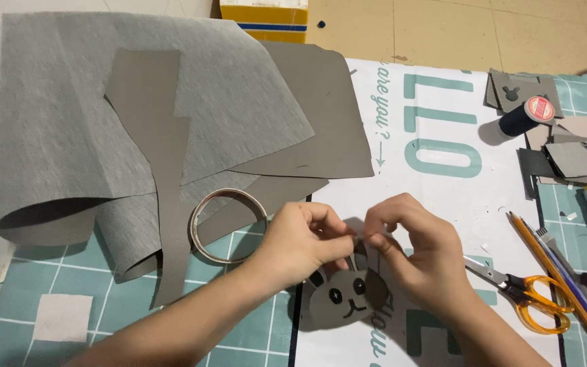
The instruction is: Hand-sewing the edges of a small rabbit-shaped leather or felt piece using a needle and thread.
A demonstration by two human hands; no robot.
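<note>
Left hand [304, 241] and right hand [412, 248] both pinch the top edge of a small grey felt animal face [344, 299], lifted just over the white printed sheet [443, 183], fingertips meeting at its ears. Risk: uneven pull could crease or tear the thin ear; the open orange-handled scissors [524, 289] lie near the right wrist and could snag it.

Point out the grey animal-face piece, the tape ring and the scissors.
grey animal-face piece [345, 299], head view, on the face between the eyes.
tape ring [199, 206], head view, on its left rim.
scissors [537, 310], head view, on an orange handle.
</note>
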